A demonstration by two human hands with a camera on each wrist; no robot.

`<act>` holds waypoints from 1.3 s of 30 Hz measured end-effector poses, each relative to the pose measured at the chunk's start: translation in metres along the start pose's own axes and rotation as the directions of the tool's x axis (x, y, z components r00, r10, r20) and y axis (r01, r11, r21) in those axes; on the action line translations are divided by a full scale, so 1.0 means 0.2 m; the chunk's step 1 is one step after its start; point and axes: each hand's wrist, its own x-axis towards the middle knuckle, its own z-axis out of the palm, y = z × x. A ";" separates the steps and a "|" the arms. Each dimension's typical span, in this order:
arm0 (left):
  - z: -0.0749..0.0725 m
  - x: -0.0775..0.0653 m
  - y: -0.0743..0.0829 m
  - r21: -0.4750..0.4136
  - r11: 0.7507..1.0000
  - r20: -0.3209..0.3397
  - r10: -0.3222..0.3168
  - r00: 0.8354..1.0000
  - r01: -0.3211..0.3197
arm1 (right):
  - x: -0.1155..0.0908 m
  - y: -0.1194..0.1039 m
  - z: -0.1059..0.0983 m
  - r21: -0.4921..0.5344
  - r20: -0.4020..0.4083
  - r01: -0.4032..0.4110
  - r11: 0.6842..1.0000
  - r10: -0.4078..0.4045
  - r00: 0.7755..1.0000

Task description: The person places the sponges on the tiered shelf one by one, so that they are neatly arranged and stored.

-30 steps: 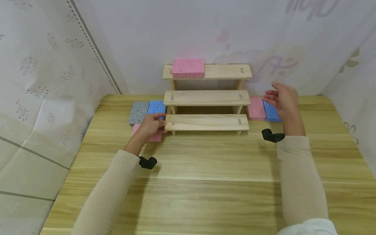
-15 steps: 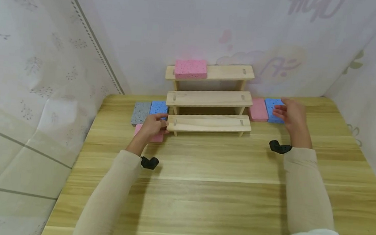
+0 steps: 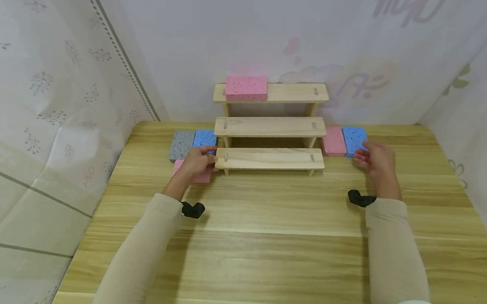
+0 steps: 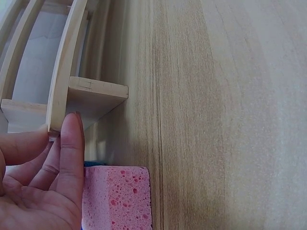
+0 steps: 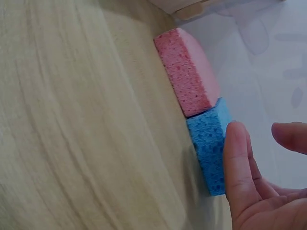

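My left hand (image 3: 197, 162) pinches the left end of the lowest board of a three-step wooden shelf (image 3: 268, 158); the left wrist view shows thumb and fingers on either side of the board (image 4: 61, 86). A pink sponge (image 4: 117, 196) lies on the table beside that hand. At the right of the shelf my right hand (image 3: 378, 161) hovers by the near right corner of a blue sponge (image 3: 353, 140), its thumb apart from the fingers. In the right wrist view the fingers overlap the blue sponge's edge (image 5: 208, 143); whether they touch cannot be told.
A pink sponge (image 3: 246, 88) sits on the top board, towards its left. Left of the shelf lie a grey sponge (image 3: 181, 145) and a blue sponge (image 3: 204, 137). Another pink sponge (image 3: 334, 141) lies between shelf and right blue sponge. A patterned cloth wall (image 3: 183, 49) stands behind.
My right hand has moved right and towards me, from above the right blue sponge to beside its near corner. The left hand keeps its grip on the shelf.
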 end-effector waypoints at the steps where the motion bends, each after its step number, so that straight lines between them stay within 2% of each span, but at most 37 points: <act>1: 0.00 0.00 0.00 -0.003 1.000 -0.001 -0.001 1.000 0.001 | 0.00 0.01 0.00 -0.003 -0.006 -0.009 1.000 0.009 1.000; 9: 0.00 0.00 0.00 -0.005 1.000 0.004 -0.003 1.000 0.003 | 0.06 0.06 -0.01 -0.046 -0.074 -0.086 0.995 0.082 0.994; 15: 0.00 0.01 0.01 -0.001 1.000 0.005 -0.009 1.000 0.009 | 0.10 0.10 -0.01 -0.077 -0.068 -0.115 0.990 0.109 0.992; 27: 0.00 0.00 0.01 0.001 1.000 0.004 -0.016 1.000 0.016 | 0.14 0.12 0.04 -0.139 -0.149 -0.059 0.989 0.038 0.988; 34: 0.00 0.00 0.01 -0.003 1.000 0.003 -0.015 1.000 0.015 | 0.13 0.13 0.05 -0.124 -0.159 -0.022 0.992 0.002 0.987; 39: 0.00 0.00 0.01 -0.005 1.000 0.006 -0.014 1.000 0.014 | 0.12 0.14 0.06 -0.200 -0.174 0.020 0.980 -0.055 0.983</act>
